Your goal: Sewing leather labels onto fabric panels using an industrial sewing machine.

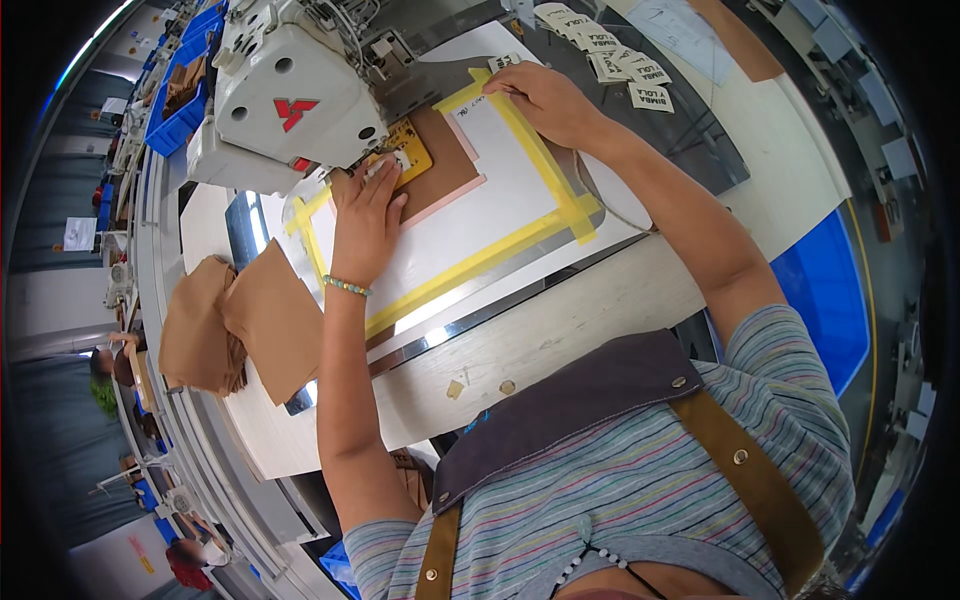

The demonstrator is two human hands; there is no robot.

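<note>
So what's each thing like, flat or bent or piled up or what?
Left hand: palm down, fingers stretched out
Taped template: lying flat
Right hand: fingers bent, at the template's top corner
Brown panel: flat, partly covered
White labels: spread out, overlapping
Brown pieces beside the left arm: piled up
Beaded bracelet: worn

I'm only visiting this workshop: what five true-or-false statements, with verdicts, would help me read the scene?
1. The right hand is at a far corner of the yellow tape. True.
2. A beaded bracelet circles the right wrist. False: the bracelet is on the left one.
3. The left hand is close to the white machine head. True.
4. A stack of brown pieces lies beyond the right hand. False: the stack lies left of the left hand.
5. White labels lie on a dark surface. True.
</note>
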